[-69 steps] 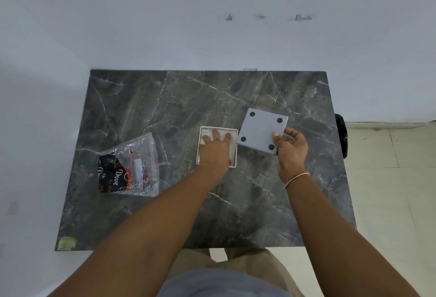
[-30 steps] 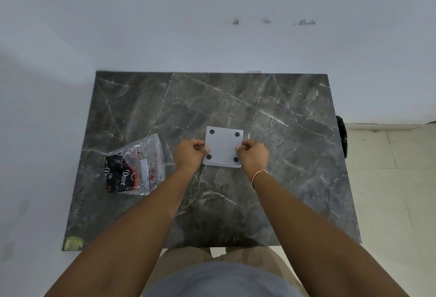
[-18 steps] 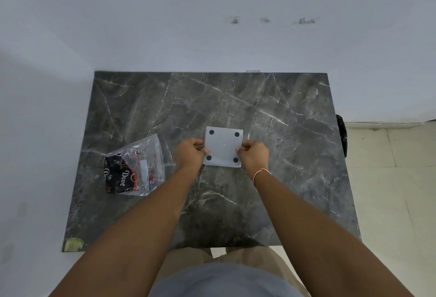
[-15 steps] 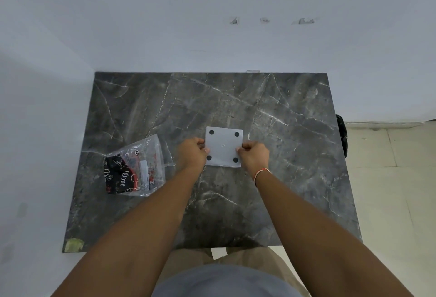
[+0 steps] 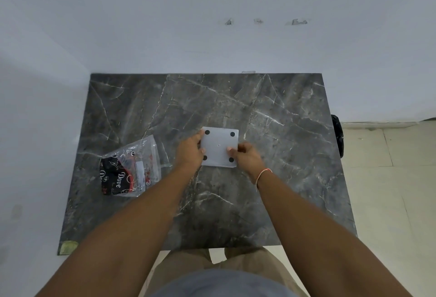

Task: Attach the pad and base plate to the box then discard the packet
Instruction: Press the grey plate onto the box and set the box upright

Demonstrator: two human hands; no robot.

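Left hand [image 5: 190, 151]: curled against the left edge of the base plate [image 5: 219, 147], fingers bent over that side and gripping plate and box together. A moment ago it was a tight fist at the lower left corner; it has since slid further up the edge.

Right hand [image 5: 247, 157]: set at the lower right corner, thumb lying on top of the plate near the corner dot, remaining fingers tucked against the side, pinching plate to box. Half a second back both hands only squeezed the sides; the thumb on top is new.

Base plate: pale grey square with four dark round feet facing up, lying level near the middle of the table [image 5: 283, 131]. About two seconds ago it was held apart at a tilt beside an open box with a white pad inside.

Box and pad: wholly hidden under the plate now.

Judgement: pad and plate appear fitted; the hands seem to be pressing the corners home. Whether all four corners are seated cannot be told.

Packet [image 5: 129, 169]: clear plastic with a black and red printed insert, flat on the table, left of the left hand, untouched. Discarding it remains.

Black bag [image 5: 337, 136]: at the table's right edge.
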